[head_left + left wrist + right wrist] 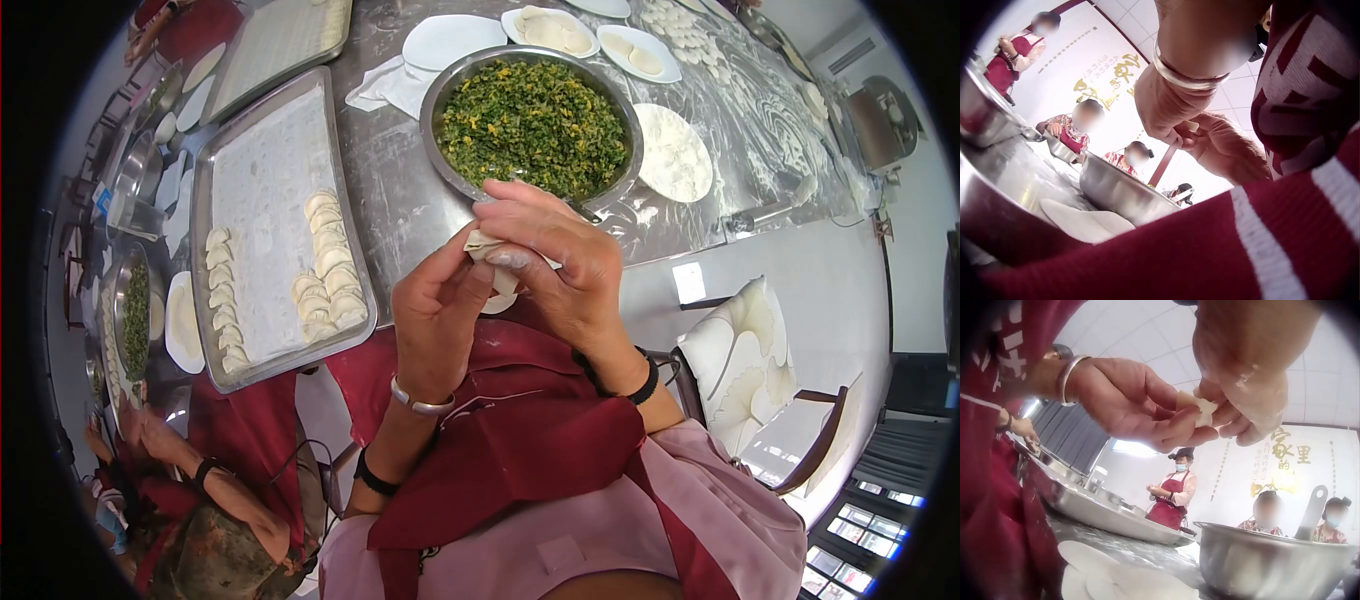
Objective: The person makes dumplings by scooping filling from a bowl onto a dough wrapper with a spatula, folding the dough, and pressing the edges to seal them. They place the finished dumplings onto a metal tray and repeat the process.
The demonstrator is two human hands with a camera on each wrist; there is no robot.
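Note:
Both hands meet in front of the chest, around a pale dough dumpling (1200,411). In the head view only a folded edge of the dumpling (480,243) shows between the fingers. My left hand (440,310) pinches it from the left with thumb and fingertips. My right hand (565,260), floury at the thumb, pinches it from the other side and hides much of it. Just beyond the hands stands a steel bowl (437,140) of chopped green and yellow filling (540,125). Below the hands, round dough wrappers (1122,581) lie near the table edge.
To the left, a floured metal tray (270,130) holds rows of finished dumplings (335,260). A plate of flour (675,150) sits right of the bowl, white plates (455,42) behind it. Another person's arm (225,485) is at lower left; a cushioned chair (740,360) stands at right.

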